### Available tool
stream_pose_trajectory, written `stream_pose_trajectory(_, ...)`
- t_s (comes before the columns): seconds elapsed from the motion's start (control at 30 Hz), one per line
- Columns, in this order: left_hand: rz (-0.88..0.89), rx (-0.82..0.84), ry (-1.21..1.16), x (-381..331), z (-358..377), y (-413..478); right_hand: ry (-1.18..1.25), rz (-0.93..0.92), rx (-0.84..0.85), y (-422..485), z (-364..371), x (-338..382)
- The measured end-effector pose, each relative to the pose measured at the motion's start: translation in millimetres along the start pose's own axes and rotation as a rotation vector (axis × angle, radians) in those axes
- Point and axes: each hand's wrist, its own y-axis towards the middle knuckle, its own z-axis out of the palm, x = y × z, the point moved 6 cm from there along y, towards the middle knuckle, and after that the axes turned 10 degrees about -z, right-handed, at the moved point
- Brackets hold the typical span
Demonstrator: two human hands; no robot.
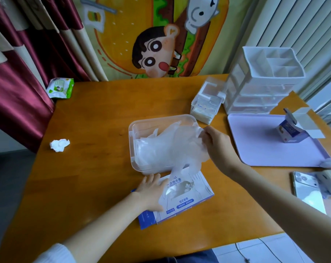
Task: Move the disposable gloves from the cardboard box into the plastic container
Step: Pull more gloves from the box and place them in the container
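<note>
Right hand (216,143) is pinching one end of a floppy wad of gloves (166,149), thumb and fingers closed on the thin film. The wad spreads out to the left of that hand, over and into the plastic container (151,122). Left hand (151,192) is flat with the fingers straight, pressing down on the cardboard box (180,204). The box sits on the bench (96,130) nearer to me than the right hand, and the container is just past my left fingertips. One tail of film hangs over the container's near rim toward the box opening, right beside my left fingers. Can't tell if it's snagged on the gloves showing inside.

That's the head cam, the only view I've got.

Handling-wise, I'd guess these weigh basically nothing. They look super soft, slippery and clingy, so they'd come out in clumps and drag their neighbours along. Pinching a bunched bit seems better than grabbing a single edge, and pinning the box seems smart since it looks light too.
</note>
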Motion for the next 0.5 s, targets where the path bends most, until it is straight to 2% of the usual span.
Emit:
stream_pose_trajectory(0.07,0.035,-0.004,-0.134,-3.8,-18.3,-4.6,-0.021,0.012,0.025,6.4,-3.9,-1.0)
stream_pose_trajectory(0.17,0.053,-0.065,-0.513,-1.3,-58.9,-16.5,-0.071,0.022,0.098,12.1,-5.5,-6.7)
stream_pose_trajectory(0.23,0.052,-0.28,-0.758,10.0,-92.8,-24.2,-0.105,0.028,0.17,13.2,-3.2,-9.7)
stream_pose_trajectory(0.3,0.036,-0.555,-0.933,25.2,-122.7,-31.7,-0.113,0.026,0.23,13.1,0.4,-9.1)
stream_pose_trajectory(0.33,0.044,-0.634,-0.994,29.8,-133.9,-34.5,-0.1,0.019,0.258,13.2,2.5,-7.0)
stream_pose_trajectory(0.4,0.094,-0.639,-1.028,32.0,-147.2,-33.1,-0.055,-0.009,0.333,13.6,8.9,-1.0)
stream_pose_trajectory(0.5,0.216,-0.539,-0.907,25.6,-156.0,-27.7,-0.005,-0.045,0.493,13.6,21.7,10.4)
